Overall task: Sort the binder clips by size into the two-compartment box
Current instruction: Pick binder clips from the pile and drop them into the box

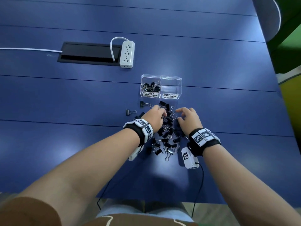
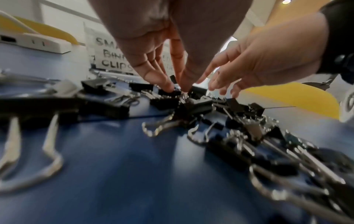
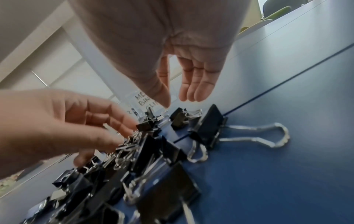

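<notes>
Clips, black binder clips (image 1: 167, 128), lie heaped on the blue worktop (image 1: 65, 98) just before the clear two-compartment box (image 1: 161, 86); its left compartment, labelled small, holds clips; left hand (image 1: 154, 117) reaches into the heap, fingers (image 2: 168, 86) touching a clip, whether pinching it I cannot tell; right hand (image 1: 189, 119) hovers above, fingers (image 3: 193, 91) loosely spread, holding nothing.

My bare forearms reach up from the bottom of the frame to its centre, wrists banded. My left hand (image 1: 155, 115) points its fingertips (image 2: 168, 87) downward, bunched; my right hand (image 1: 189, 119) hovers, fingers relaxed and spread.
</notes>
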`<state>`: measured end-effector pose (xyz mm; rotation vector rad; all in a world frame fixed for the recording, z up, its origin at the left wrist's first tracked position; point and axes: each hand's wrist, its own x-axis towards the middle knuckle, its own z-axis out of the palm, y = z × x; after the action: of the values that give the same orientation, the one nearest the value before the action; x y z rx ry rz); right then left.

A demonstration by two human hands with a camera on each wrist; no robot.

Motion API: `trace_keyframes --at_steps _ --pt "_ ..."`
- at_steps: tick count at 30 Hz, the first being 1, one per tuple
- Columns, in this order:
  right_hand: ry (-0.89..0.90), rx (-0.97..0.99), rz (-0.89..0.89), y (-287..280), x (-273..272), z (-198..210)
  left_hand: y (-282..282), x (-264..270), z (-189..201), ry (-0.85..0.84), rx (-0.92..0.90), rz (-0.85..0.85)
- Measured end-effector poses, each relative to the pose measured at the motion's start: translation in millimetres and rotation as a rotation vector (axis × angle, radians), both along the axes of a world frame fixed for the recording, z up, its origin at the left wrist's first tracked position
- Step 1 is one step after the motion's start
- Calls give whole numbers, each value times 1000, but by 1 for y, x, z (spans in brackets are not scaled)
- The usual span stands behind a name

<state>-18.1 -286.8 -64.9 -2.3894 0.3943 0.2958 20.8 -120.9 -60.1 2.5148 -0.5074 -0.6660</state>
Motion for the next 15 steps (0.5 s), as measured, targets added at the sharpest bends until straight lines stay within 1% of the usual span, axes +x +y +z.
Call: trace_keyframes --at_steps 2,5,7,9,11,13,15 --pt "3 -10 3 -1 1 2 6 -2 -5 1 11 13" --pt "82 -32 92 2 0 2 19 0 -7 -6 32 26" --pt "117 -41 110 2 0 3 26 3 -6 1 53 37" --pt "89 -51 76 2 3 7 30 4 -4 -2 47 54" --pt "24 -50 64 5 8 11 29 4 -2 -16 27 68" --pt "-46 -47 109 12 14 13 23 2 0 -22 20 65" --pt "-76 -46 187 22 21 11 16 -1 1 -9 40 40"
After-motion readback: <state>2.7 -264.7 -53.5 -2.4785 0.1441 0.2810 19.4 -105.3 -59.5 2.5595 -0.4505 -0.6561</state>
